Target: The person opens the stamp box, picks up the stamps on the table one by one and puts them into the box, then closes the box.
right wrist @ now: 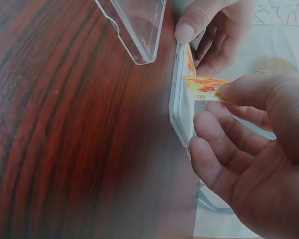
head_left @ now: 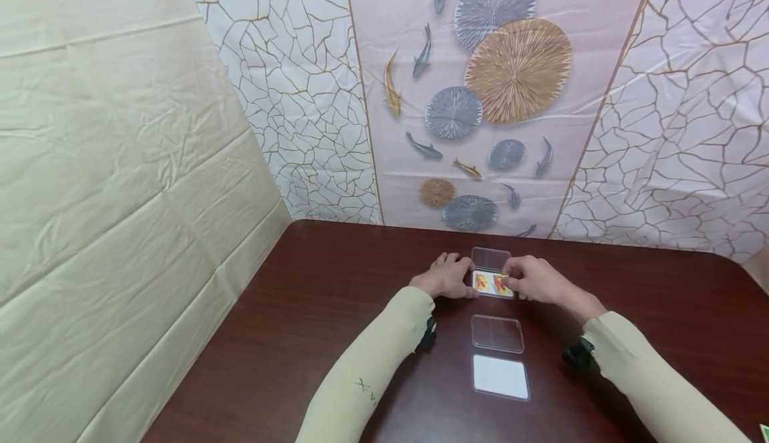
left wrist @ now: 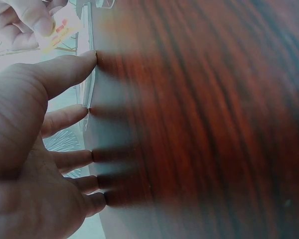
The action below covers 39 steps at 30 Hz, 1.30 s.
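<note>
A shallow clear plastic case (head_left: 492, 294) holds picture cards printed in orange and yellow. At its left end, my left hand (head_left: 446, 277) has its fingers spread and fairly straight. Its thumb (left wrist: 70, 72) and index fingertip touch the case, while the other fingertips rest on the table. Over the right end, my right hand (head_left: 537, 279) pinches a small orange-and-yellow card (right wrist: 207, 88) between thumb and fingers. The card is tilted up, and its lower edge is close to the case; whether it touches is unclear.
A clear lid (head_left: 490, 257) lies just behind the case. Nearer me lie another clear lid (head_left: 497, 333) and a clear-edged case with a white face (head_left: 500, 377). Dark wooden table (head_left: 312, 296) surrounds them, with a patterned cloth (head_left: 414, 183) behind.
</note>
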Available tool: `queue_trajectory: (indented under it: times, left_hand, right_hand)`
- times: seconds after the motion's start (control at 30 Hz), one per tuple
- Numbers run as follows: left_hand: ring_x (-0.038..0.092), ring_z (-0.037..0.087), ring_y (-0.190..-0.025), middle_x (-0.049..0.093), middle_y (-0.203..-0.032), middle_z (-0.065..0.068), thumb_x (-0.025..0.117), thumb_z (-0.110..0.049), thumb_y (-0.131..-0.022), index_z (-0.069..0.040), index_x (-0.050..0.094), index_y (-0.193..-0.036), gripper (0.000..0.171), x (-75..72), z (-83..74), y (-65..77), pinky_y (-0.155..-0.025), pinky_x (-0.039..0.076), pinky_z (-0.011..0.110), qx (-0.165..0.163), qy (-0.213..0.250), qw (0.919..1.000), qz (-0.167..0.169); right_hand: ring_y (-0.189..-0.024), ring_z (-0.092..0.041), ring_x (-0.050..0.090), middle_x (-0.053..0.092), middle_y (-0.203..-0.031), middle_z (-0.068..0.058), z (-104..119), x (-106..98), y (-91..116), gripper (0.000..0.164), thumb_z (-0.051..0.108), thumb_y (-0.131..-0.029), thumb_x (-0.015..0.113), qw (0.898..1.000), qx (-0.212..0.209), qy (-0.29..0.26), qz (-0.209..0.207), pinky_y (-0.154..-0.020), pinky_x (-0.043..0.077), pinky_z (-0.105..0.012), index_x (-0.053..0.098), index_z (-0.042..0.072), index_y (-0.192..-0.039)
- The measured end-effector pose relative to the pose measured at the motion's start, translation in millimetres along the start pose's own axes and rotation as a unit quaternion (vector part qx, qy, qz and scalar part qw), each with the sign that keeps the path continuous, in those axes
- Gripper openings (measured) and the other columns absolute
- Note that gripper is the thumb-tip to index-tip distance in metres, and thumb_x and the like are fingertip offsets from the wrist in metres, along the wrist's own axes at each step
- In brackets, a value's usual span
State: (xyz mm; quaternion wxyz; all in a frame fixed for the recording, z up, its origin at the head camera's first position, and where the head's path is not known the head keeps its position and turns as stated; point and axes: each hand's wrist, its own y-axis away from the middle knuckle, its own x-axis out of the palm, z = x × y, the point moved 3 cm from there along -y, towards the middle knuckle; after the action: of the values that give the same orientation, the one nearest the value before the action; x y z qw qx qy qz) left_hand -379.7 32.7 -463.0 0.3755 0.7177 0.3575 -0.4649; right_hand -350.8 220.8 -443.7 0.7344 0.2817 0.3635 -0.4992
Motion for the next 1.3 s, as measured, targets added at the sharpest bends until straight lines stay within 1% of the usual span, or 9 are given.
queue_trajectory:
  times: [0.27,0.47,0.7,0.83,1.07,1.3]
  left_hand:
    - [0.025,0.028,-0.148,0.035,-0.154,0.004,0.066,-0.053,-0.088,-0.029,0.048,-0.136,0.056,0.4,0.8,-1.1,-0.12,0.026,0.04,0.005,0.002,1.0,0.0]
    - [0.025,0.026,-0.148,0.035,-0.155,0.003,0.067,-0.053,-0.088,-0.029,0.049,-0.135,0.057,1.6,1.3,-1.2,-0.12,0.026,0.038,-0.002,0.003,1.0,-0.003]
    - [0.025,0.025,-0.148,0.035,-0.154,0.001,0.067,-0.054,-0.087,-0.03,0.049,-0.135,0.057,2.7,1.1,-1.8,-0.12,0.026,0.037,-0.003,0.0,1.0,-0.005]
    - [0.025,0.025,-0.148,0.035,-0.154,0.001,0.067,-0.054,-0.087,-0.03,0.049,-0.135,0.056,1.9,1.0,-1.7,-0.12,0.025,0.037,-0.004,0.004,1.0,-0.005]
    - [0.023,0.026,-0.149,0.033,-0.156,0.002,0.067,-0.054,-0.088,-0.03,0.048,-0.136,0.057,0.7,0.2,0.3,-0.12,0.024,0.037,-0.005,0.004,1.0,-0.001]
    - [0.024,0.026,-0.149,0.033,-0.156,0.002,0.067,-0.053,-0.088,-0.03,0.048,-0.136,0.057,0.3,0.0,0.8,-0.12,0.024,0.037,-0.005,0.004,1.0,0.0]
  right_hand:
    - [-0.055,-0.015,0.058,0.065,-0.076,-0.004,-4.4,3.8,-6.4,0.008,0.013,-0.093,0.062,1.0,0.021,0.006,-0.003,-0.05,0.049,-0.03,0.065,0.006,-0.093]
    - [-0.053,-0.016,0.056,0.062,-0.069,-0.005,-9.9,5.5,-10.0,0.009,0.016,-0.092,0.062,0.999,0.042,0.01,0.0,-0.05,0.046,-0.03,0.064,0.008,-0.091]
    - [-0.051,-0.015,0.054,0.06,-0.062,-0.003,-18.4,7.8,-14.0,0.008,0.016,-0.091,0.062,0.999,0.043,0.029,-0.01,-0.048,0.044,-0.029,0.063,0.009,-0.088]
    - [-0.052,-0.015,0.054,0.059,-0.061,-0.002,-18.4,9.0,-14.9,0.008,0.016,-0.091,0.062,0.998,0.048,0.03,-0.01,-0.049,0.043,-0.029,0.062,0.008,-0.088]
    - [-0.054,-0.015,0.051,0.059,-0.064,-0.002,-14.6,9.3,-15.0,0.012,0.018,-0.089,0.064,0.997,0.044,0.059,-0.021,-0.05,0.04,-0.027,0.06,0.007,-0.086]
    - [-0.057,-0.017,0.05,0.057,-0.069,-0.005,-11.1,7.5,-14.1,0.017,0.018,-0.088,0.067,0.996,0.056,0.063,-0.024,-0.053,0.039,-0.028,0.054,0.007,-0.088]
